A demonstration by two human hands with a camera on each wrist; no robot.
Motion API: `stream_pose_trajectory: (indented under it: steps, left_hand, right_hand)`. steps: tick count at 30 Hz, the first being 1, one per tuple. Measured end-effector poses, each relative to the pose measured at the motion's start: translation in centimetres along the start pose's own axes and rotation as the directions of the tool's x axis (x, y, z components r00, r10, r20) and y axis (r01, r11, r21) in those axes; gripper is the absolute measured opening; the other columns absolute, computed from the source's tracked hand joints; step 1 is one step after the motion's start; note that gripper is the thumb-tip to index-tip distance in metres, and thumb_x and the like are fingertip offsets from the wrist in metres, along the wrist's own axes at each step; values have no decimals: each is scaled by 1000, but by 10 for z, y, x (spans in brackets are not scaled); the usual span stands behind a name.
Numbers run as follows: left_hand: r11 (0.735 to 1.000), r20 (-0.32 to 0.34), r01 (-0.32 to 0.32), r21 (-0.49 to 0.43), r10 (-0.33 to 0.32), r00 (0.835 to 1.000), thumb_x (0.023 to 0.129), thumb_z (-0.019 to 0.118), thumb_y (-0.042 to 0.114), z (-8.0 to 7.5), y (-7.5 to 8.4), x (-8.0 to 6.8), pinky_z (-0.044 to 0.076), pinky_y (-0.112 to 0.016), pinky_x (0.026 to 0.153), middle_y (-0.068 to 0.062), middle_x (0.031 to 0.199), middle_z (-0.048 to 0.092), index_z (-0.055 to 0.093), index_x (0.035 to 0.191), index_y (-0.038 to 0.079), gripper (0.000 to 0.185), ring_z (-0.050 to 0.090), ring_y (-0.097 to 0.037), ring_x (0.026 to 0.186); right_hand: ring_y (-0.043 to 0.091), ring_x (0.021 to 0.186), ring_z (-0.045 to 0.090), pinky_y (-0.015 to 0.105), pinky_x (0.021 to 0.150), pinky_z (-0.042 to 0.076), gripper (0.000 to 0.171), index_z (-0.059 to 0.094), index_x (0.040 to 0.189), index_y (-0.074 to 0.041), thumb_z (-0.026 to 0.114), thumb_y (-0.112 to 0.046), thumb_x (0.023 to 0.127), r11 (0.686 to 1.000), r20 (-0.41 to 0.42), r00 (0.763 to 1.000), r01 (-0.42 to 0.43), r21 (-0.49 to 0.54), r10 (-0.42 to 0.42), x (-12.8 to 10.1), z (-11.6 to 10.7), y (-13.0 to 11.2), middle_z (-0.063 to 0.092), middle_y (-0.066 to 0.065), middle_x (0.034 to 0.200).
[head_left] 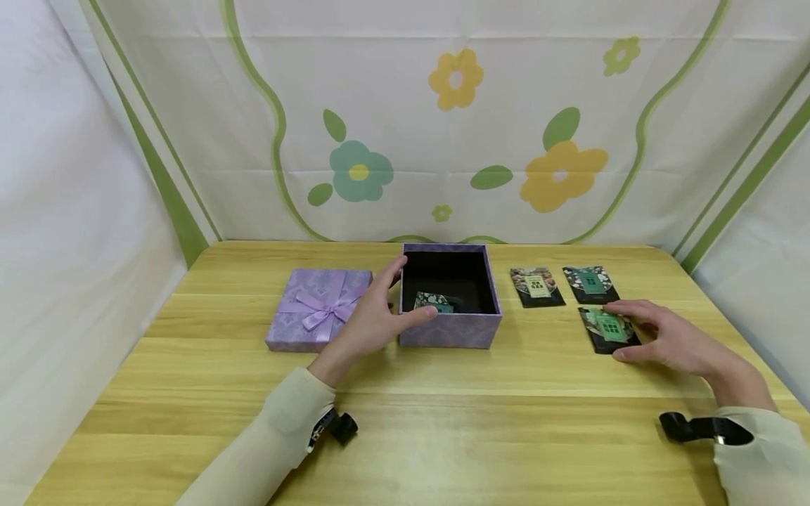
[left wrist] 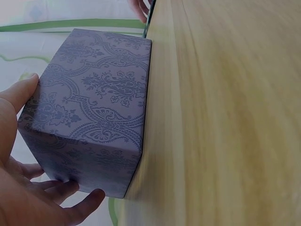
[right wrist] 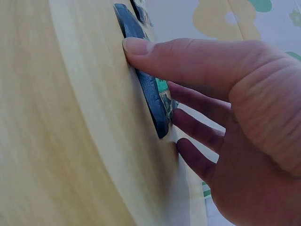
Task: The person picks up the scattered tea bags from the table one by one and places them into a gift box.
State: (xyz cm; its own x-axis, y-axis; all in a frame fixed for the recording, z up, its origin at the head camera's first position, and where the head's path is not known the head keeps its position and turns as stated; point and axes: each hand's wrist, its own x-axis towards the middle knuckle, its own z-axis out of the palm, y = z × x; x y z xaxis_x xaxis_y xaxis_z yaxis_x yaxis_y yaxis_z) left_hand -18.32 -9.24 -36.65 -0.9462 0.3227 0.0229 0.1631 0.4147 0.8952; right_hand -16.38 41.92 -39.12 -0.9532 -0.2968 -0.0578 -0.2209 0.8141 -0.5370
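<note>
My left hand (head_left: 373,313) holds the near left corner of an open purple patterned gift box (head_left: 446,332). Its thumb lies at the near rim, and the other fingers spread along the left wall, as the box's outer side (left wrist: 103,84) shows in the left wrist view. Inside the black interior is a small dark sachet (head_left: 432,302) with a floral print, partly hidden by the near wall and thumb. At the right, my right hand (head_left: 680,341) grips a black and green sachet (head_left: 610,329) by its edges, thumb on the near side (right wrist: 148,94), fingers beyond.
A purple lid (head_left: 300,306) with a ribbon bow lies left of the box. Right of the box are a cream-labelled sachet (head_left: 538,287) and a teal-labelled sachet (head_left: 591,284). All stand on a wooden table (head_left: 443,429), with a flowered cloth (head_left: 411,119) behind.
</note>
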Motion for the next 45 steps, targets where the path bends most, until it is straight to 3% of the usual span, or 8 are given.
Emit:
stream_pose_trajectory:
  steps: [3, 5, 7, 17, 25, 33, 45]
  left_hand:
    - [1000, -1, 1, -3, -1, 1000, 90, 82, 55, 0, 0, 0, 32, -65, 126, 6, 177, 20, 16, 171, 36, 106, 23, -28, 165]
    - [1000, -2, 2, -4, -2, 1000, 89, 82, 56, 0, 1, 0, 32, -65, 126, 6, 177, 20, 16, 171, 37, 106, 23, -28, 165]
    - [1000, -2, 2, -8, -2, 1000, 89, 82, 56, 0, 1, -1, 32, -65, 126, 6, 177, 20, 16, 171, 37, 107, 22, -28, 165]
    - [1000, -2, -5, -6, 5, 1000, 90, 81, 55, 0, 0, 0, 32, -65, 126, 6, 177, 20, 16, 171, 36, 106, 22, -27, 165]
    - [1000, 0, -4, -12, 4, 1000, 90, 82, 54, 1, 0, 0, 32, -65, 126, 6, 177, 20, 16, 171, 36, 106, 22, -27, 165]
    - [1000, 5, -1, -15, 2, 1000, 90, 81, 55, 1, 0, -1, 31, -65, 126, 7, 177, 19, 16, 171, 36, 106, 22, -28, 165]
    - [1000, 2, 0, -18, 1, 1000, 90, 81, 56, 0, 1, -1, 32, -65, 126, 7, 177, 19, 15, 171, 36, 107, 22, -27, 165]
  right_hand:
    - [51, 142, 37, 27, 117, 32, 80, 52, 156, -13, 89, -30, 87, 1000, 5, 1000, -7, 2, 7, 0, 0, 0, 39, 30, 161]
    - [50, 141, 37, 52, 116, 33, 80, 53, 155, -12, 89, -30, 87, 1000, 3, 1000, -6, -5, 6, 0, 0, -1, 40, 29, 159]
    - [51, 140, 37, 68, 108, 31, 80, 52, 156, -11, 89, -29, 86, 1000, 4, 1000, 1, -4, 0, 1, 0, -2, 40, 30, 157]
    - [60, 139, 32, 77, 101, 31, 82, 52, 156, -8, 89, -33, 87, 999, 17, 1000, -12, -30, 13, 2, 1, -2, 38, 33, 155]
    - [52, 132, 43, 72, 99, 37, 79, 55, 153, -9, 90, -33, 86, 999, 8, 1000, -24, -30, 24, 1, 2, -2, 44, 29, 148]
    - [52, 132, 43, 72, 100, 37, 75, 57, 150, -9, 88, -36, 88, 999, -11, 1000, -26, -42, 26, 2, 6, -4, 44, 30, 150]
    - [56, 136, 36, 75, 102, 30, 89, 49, 158, -6, 91, -33, 84, 1000, 10, 1000, 2, -9, -1, 4, 6, -4, 39, 32, 152]
